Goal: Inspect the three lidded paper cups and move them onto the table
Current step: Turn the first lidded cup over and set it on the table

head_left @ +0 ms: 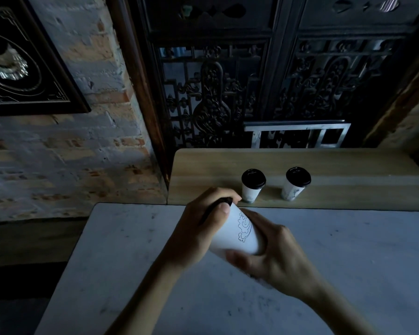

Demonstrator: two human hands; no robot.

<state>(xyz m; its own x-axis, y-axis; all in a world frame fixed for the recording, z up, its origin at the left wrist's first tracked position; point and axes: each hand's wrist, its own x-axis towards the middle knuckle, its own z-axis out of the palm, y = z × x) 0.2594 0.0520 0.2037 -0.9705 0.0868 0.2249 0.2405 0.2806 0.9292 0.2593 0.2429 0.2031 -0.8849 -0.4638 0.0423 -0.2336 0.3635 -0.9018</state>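
One lidded paper cup [237, 235] is held tilted above the pale tabletop [348, 250], lid end away from the person, apparently so its printed side can be examined. The left hand [198, 228] wraps the lid end; the right hand [273, 252] cups the base, so both grips are clamped on it. Two upright cups [250, 189] [293, 189] wait on the wooden ledge [348, 170], near its front edge. Open tabletop surrounds the hands for setting down.
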